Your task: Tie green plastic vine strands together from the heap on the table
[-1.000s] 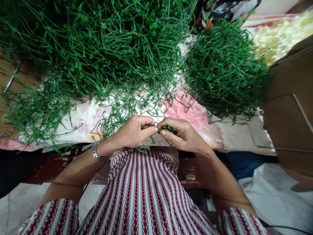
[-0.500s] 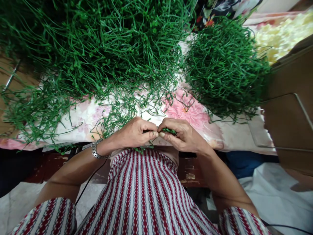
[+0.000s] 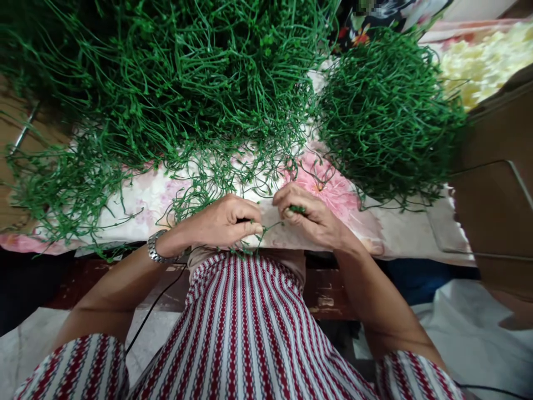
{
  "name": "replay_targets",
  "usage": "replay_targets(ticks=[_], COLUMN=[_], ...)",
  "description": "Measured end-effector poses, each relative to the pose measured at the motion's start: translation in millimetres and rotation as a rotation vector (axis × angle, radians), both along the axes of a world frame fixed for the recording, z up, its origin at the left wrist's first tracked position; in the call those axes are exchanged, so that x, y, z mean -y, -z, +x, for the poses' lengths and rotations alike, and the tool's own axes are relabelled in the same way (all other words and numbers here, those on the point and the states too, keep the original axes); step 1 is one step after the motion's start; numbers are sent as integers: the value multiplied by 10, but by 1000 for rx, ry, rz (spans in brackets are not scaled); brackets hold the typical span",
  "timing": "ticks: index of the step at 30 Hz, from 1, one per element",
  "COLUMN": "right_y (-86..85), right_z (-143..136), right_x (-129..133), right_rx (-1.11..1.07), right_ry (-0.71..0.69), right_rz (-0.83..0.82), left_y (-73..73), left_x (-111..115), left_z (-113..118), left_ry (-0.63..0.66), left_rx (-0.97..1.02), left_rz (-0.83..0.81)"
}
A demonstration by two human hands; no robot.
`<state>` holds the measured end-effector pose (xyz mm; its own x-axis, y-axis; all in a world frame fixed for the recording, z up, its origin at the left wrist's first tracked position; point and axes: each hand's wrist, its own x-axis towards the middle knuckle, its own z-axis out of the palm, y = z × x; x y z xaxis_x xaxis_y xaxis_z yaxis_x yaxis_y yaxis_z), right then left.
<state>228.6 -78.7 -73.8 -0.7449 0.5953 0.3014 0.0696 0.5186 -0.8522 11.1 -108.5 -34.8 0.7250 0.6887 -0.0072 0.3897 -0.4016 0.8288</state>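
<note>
My left hand (image 3: 229, 220), below a wristwatch, is closed in a pinch on a thin green stem (image 3: 272, 225) that sticks out to the right of its fingertips. More green sprigs (image 3: 246, 250) hang beneath that hand at my waist. My right hand (image 3: 308, 215) is closed around small green pieces (image 3: 297, 209), which show between its curled fingers and thumb. A short gap separates the two hands. Both are over the near edge of the flowered cloth (image 3: 325, 183). Loose green stems (image 3: 195, 194) lie on the cloth just beyond my left hand.
A big heap of green stems (image 3: 187, 72) fills the far left, and a smaller pile (image 3: 387, 116) stands at right. Pale yellow pieces (image 3: 487, 61) lie behind it. A brown cardboard box (image 3: 499, 178) stands at far right. Another person's floral clothing (image 3: 391, 16) shows at the top.
My hands, whose fingertips met before, have moved apart. The right hand has shifted slightly up and right, and the stem at my left fingertips now shows in the gap.
</note>
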Motion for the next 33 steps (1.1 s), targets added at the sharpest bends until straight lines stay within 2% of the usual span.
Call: replay_targets(ticks=[5,10,13,16,23,28,30,33], right_y=[-38,7,3,-19,28,2,-16,-18], right_z=[-89,-227,-217,-157,-72,-105,-127,-150], right_x=[129,264,252,191,113,164,184,197], right_rx=[-69,-39,-21,18,174,163,147,144], right_ry=[218,357,379,314,212,215,229,294], right_rz=[-165,-30,80,176,352,335,275,186], left_y=[52,168,200,167,123,152,152,155], left_x=[50,79,82,75,54,46,52,72], left_z=[148,254,236,199,203,219,231,249], left_ry=[-289,-450,-438,-351,-293,-294,-326,-377], left_rx=[24,91,66,-47,-391,-534,-506,-354], left_rz=[54,130,103,75,251,242,228,215])
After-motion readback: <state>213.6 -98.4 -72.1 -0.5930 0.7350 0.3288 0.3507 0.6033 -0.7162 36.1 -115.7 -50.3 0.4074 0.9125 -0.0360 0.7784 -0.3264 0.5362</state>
